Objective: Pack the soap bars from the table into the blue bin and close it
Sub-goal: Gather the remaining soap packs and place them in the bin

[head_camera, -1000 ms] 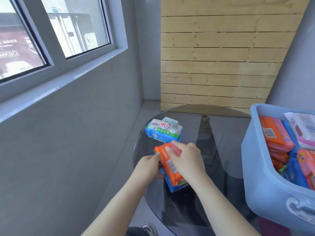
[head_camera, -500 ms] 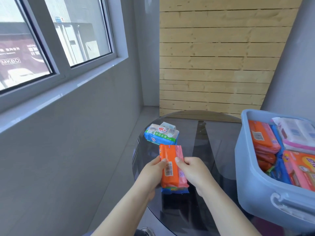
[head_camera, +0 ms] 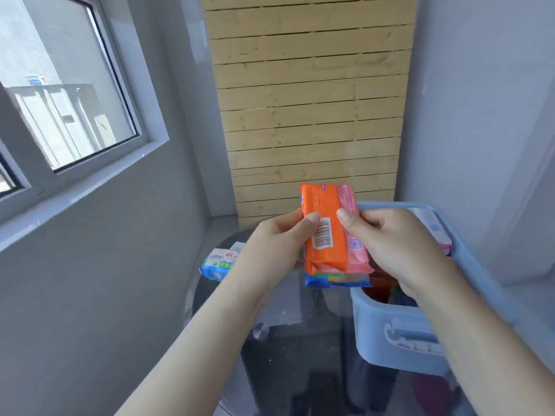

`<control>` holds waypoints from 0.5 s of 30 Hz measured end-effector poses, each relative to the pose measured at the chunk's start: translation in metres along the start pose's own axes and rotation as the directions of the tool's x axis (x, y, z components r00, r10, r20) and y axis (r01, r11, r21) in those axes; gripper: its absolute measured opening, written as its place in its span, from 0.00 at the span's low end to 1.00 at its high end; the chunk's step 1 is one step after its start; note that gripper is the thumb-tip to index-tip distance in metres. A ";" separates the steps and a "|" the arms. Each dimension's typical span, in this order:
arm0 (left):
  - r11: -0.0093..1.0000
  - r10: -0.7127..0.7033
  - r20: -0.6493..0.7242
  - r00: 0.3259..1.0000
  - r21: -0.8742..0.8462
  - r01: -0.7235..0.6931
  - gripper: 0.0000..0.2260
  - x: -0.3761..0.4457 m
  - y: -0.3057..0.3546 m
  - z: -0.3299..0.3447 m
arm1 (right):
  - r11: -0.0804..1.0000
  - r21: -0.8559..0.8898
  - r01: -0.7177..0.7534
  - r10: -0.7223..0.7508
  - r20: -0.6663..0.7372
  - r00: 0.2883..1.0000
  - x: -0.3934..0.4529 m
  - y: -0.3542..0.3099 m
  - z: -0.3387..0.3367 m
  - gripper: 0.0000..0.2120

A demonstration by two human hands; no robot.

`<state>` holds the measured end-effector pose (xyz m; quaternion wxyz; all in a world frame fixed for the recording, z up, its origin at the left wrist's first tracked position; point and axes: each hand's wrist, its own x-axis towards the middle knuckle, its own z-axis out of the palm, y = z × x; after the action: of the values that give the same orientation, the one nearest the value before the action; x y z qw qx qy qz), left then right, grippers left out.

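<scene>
I hold a small stack of wrapped soap bars (head_camera: 327, 232) up in the air, an orange one and a pink one in front, a blue one behind. My left hand (head_camera: 279, 244) grips the stack's left side and my right hand (head_camera: 393, 244) grips its right side. The stack hangs just left of the open blue bin (head_camera: 390, 325), which has several soap bars inside, mostly hidden by my right arm. More soap packs (head_camera: 220, 262), white and blue, lie on the dark glass table (head_camera: 288, 355) at the left.
A grey wall with a window runs along the left. Wooden slats cover the far wall. The bin stands on the table's right part, its handle facing me.
Both hands lifted the soap stack off the table and carried it up and right, toward the bin. The view has swung right.
</scene>
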<state>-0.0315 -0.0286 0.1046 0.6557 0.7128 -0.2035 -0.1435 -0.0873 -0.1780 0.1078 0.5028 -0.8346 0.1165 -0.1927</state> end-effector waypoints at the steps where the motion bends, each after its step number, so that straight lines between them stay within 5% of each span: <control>1: 1.000 -0.001 0.026 1.000 0.002 0.001 0.11 0.005 0.000 0.012 | 1.000 -0.017 -0.015 0.015 -0.013 1.000 0.001 0.005 -0.011 0.17; 8: 0.995 -0.061 0.129 0.990 0.089 0.050 0.09 0.032 -0.012 0.072 | 0.987 -0.123 -0.106 0.103 -0.029 0.994 0.011 0.048 -0.055 0.13; 15: 0.816 -0.054 0.095 0.994 0.578 -0.011 0.15 0.043 -0.024 0.079 | 0.913 -0.347 -0.214 0.270 0.121 0.955 0.025 0.079 -0.064 0.20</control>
<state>-0.0287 -0.1172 0.0755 0.3951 0.8716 -0.2639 -0.1203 -0.0925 -0.2751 0.0701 0.3839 -0.8990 0.2076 -0.0360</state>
